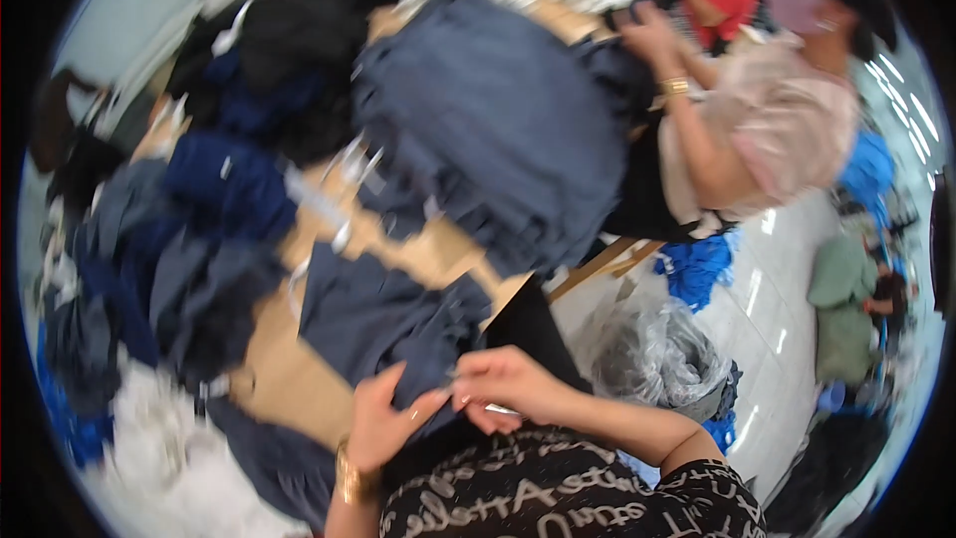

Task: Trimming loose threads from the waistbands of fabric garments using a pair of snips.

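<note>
A dark blue-grey garment (383,314) lies on the brown tabletop in front of me, its near edge reaching my hands. My left hand (383,423) grips that edge, thumb stretched toward the right hand. Close beside it, my right hand (508,387) is closed, its fingertips at the edge of the cloth. A small shiny metal tool (501,409) shows under the right fingers; blur hides its exact kind. Beyond the garment rises a large stack of similar dark blue-grey garments (488,120).
Brown paper or board (289,379) covers the table. Dark garments (189,259) are heaped at left, white cloth (169,448) at lower left. A co-worker (757,130) handles dark cloth across the stack. A clear plastic bag (657,354) and blue cloth (694,267) lie on the floor at right.
</note>
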Demonstrator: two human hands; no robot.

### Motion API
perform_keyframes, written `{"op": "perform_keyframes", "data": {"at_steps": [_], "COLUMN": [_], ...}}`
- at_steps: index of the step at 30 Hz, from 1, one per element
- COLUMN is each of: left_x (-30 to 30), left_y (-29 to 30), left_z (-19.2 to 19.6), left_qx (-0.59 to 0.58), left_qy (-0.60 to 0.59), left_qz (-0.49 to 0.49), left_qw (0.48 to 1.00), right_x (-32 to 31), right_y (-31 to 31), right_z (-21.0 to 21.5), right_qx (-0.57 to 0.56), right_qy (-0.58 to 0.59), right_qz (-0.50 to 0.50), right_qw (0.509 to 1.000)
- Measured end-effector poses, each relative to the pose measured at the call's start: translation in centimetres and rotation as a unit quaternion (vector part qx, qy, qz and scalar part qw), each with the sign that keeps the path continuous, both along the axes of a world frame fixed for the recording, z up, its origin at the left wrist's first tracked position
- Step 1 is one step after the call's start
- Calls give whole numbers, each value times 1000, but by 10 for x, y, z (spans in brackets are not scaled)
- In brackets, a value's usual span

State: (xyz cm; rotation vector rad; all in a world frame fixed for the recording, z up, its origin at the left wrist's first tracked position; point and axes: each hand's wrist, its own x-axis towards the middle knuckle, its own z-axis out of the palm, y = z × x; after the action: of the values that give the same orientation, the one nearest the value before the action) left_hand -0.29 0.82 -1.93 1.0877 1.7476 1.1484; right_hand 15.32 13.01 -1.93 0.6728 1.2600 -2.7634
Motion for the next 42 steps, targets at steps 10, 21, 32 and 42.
{"op": "perform_keyframes", "data": {"at_steps": [10, 21, 32, 42], "left_x": [22, 19, 10, 8], "left_y": [1, 3, -7, 3], "left_z": [20, 32, 19, 31], "left_qx": [0, -26, -29, -48], "left_qy": [51, -96, -144, -121], "left_qz": [-45, -39, -1, 6], "left_qw": [998, 994, 989, 992], "right_x": [12, 9, -1, -6], "right_y": [9, -2, -10, -9], "right_z": [-3, -15, -18, -16], "right_qx": [412, -103, -206, -234], "right_qy": [-12, 23, 51, 73], "right_qz": [72, 27, 47, 17], "right_qw": [908, 994, 976, 969]}}
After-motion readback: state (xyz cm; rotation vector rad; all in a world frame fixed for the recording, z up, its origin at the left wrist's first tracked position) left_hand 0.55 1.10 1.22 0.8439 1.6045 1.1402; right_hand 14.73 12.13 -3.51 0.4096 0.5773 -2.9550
